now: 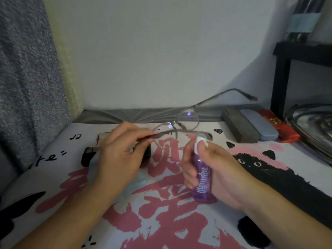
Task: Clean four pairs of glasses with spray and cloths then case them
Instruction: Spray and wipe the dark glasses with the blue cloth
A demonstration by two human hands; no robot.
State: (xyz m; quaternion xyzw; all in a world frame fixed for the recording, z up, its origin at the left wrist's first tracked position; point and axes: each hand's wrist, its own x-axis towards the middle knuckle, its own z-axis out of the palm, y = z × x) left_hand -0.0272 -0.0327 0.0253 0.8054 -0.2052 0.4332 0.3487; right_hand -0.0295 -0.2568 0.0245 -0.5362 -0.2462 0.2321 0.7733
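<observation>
Your left hand [118, 155] pinches one temple of the glasses [179, 123], held above the bed's far edge; your right hand [213, 169] grips the spray bottle [201, 178], thumb on its nozzle. That single-temple hold may twist, sending spray onto the bedcover [161, 221].

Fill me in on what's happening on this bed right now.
A person is about to spray a pair of thin metal-framed glasses. The left hand holds them up by one temple arm, while the right hand grips a small purple spray bottle, thumb on its white nozzle. Three glasses cases, dark grey, light blue-grey and red, lie by the wall.
</observation>
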